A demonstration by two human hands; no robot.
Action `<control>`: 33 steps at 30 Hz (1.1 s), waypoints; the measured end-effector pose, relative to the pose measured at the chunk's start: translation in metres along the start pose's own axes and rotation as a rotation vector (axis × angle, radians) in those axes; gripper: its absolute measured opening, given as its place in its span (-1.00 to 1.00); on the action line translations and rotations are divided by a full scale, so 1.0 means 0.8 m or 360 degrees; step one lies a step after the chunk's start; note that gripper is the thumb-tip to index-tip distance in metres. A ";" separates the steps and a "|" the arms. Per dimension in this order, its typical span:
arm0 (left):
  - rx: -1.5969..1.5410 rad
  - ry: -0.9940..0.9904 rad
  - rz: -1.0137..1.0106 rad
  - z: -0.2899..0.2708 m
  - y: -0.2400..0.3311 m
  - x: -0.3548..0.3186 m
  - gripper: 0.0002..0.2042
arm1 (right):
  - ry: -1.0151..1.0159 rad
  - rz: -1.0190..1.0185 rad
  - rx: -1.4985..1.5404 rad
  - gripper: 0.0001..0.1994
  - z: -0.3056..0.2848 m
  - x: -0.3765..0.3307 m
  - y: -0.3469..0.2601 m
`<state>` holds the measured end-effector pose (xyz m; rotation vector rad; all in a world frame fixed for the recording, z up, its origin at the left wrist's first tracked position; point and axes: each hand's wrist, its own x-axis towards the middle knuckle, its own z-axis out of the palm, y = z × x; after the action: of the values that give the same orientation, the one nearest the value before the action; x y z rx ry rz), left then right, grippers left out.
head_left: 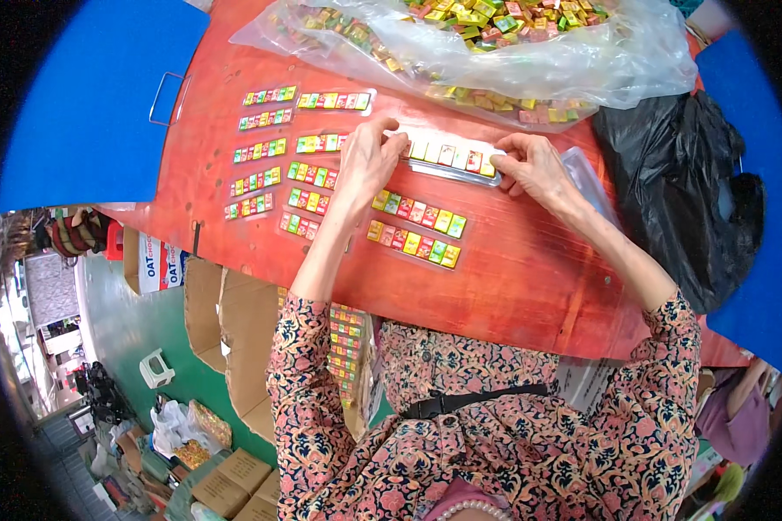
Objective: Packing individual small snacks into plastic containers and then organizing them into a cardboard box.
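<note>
A clear plastic tray [452, 171] holding a row of small coloured boxes [446, 154] is between my hands, over the red table. My left hand [372, 158] is closed on its left end, thumb and fingers pinched together there. At the right end, my right hand [534, 168] pinches the tray's corner between thumb and fingers. Bright glare washes out part of the row. Similar filled trays [417, 213] lie just below my hands, and more filled trays [265, 150] stand in columns to the left, some partly covered by my left forearm.
A large clear bag [573, 65] heaped with loose small boxes lies at the table's far side. At the right is a black plastic bag [669, 174]. An open cardboard box [248, 347] with filled trays stands below the red table's [495, 295] near edge.
</note>
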<state>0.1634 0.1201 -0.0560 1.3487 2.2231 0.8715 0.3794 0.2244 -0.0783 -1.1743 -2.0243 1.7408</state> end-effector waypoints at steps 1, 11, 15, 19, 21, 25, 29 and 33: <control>-0.0006 -0.0041 -0.0014 0.000 -0.001 0.003 -0.72 | -0.0023 -0.0002 -0.0011 -0.71 0.002 0.000 -0.001; -0.0495 -0.0113 -0.0071 -0.035 0.013 -0.039 -0.82 | -0.0230 -0.0021 0.0314 -0.77 0.010 -0.033 -0.019; -0.0310 -0.0200 -0.0158 -0.043 -0.003 -0.067 -0.78 | -0.0384 0.0151 0.0294 -0.74 0.035 -0.054 -0.006; -0.0129 -0.0129 -0.0217 -0.037 -0.004 -0.082 -0.78 | -0.0287 0.0056 0.0047 -0.72 0.039 -0.056 -0.008; -0.0007 -0.0120 -0.0104 -0.038 0.006 -0.085 -0.78 | -0.0229 -0.0058 -0.0149 -0.71 0.038 -0.055 -0.008; 0.0162 -0.0064 0.0056 -0.033 0.003 -0.082 -0.77 | -0.0265 0.0009 0.0057 -0.69 0.044 -0.054 0.006; -0.0049 -0.0149 -0.0201 -0.025 0.004 -0.070 -0.74 | -0.0288 0.0064 0.0117 -0.71 0.033 -0.046 0.012; -0.0009 -0.0237 -0.0131 -0.016 0.014 -0.059 -0.70 | -0.0190 -0.0063 -0.0079 -0.71 0.016 -0.034 0.024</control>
<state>0.1843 0.0780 -0.0380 1.2671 2.1439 0.7233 0.3976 0.1959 -0.0908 -1.0603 -2.1554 1.7914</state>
